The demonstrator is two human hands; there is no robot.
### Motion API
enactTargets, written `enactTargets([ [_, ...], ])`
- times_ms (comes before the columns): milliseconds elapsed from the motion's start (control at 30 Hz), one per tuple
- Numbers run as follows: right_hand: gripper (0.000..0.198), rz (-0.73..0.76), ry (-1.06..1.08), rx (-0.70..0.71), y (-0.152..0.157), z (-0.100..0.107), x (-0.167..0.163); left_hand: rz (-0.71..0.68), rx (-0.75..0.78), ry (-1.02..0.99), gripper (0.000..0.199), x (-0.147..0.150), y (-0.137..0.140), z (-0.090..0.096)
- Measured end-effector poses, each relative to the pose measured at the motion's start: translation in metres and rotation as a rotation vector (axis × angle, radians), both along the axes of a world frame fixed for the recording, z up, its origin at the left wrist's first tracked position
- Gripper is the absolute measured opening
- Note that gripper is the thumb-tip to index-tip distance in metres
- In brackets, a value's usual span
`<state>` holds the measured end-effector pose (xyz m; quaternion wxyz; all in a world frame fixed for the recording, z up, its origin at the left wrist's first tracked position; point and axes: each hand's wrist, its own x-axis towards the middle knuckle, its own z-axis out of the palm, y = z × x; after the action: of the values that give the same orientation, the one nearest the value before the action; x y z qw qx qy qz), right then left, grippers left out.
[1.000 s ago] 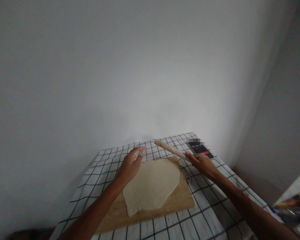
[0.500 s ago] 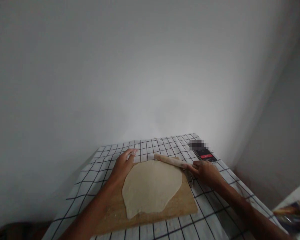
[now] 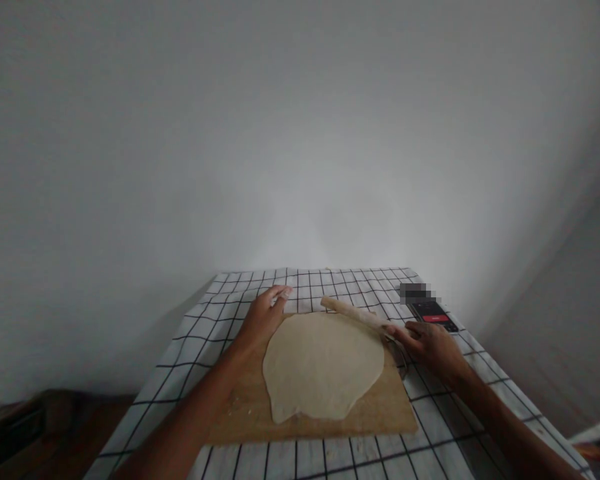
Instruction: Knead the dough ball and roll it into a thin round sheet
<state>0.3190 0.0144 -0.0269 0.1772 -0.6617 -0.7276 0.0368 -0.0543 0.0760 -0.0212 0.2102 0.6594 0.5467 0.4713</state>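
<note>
A wide, thin sheet of dough (image 3: 325, 367) with an uneven edge lies on a wooden board (image 3: 380, 420). My right hand (image 3: 433, 347) is closed on the near end of a rolling pin (image 3: 355, 313), just past the board's right side. The pin slants along the dough's far right edge, its other end pointing away to the left. At the board's far left corner is my left hand (image 3: 266, 313), fingers bent and thumb apart, holding nothing; its fingertips are whitened as if with flour. Whether it touches the dough's edge I cannot tell.
A black-and-white checked cloth (image 3: 350, 283) covers the table, whose far edge meets a pale wall (image 3: 300, 147). A phone (image 3: 433, 313) with a red bar on its screen lies at the right edge. Dark, blurred items (image 3: 30, 427) stand low on the left.
The view has turned, so the table and board sit further right in the picture. The rolling pin's far end has shifted slightly up and left relative to the board. Both hands keep their poses.
</note>
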Motion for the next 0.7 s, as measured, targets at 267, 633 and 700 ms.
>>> enactTargets([
  [267, 0.065, 0.025, -0.005, 0.01, -0.0008, 0.0006, 0.0003, -0.013, 0.009, -0.001, 0.045, 0.001, -0.0026, 0.0019],
  [633, 0.058, 0.107, 0.008, 0.029, 0.0031, -0.007, 0.0013, -0.021, 0.011, -0.004, 0.046, 0.0002, -0.0011, -0.001],
  [700, 0.057, 0.118, 0.019, 0.023, 0.0032, -0.0086, 0.0038, -0.025, 0.007, -0.005, 0.045, -0.0001, -0.0008, -0.0014],
])
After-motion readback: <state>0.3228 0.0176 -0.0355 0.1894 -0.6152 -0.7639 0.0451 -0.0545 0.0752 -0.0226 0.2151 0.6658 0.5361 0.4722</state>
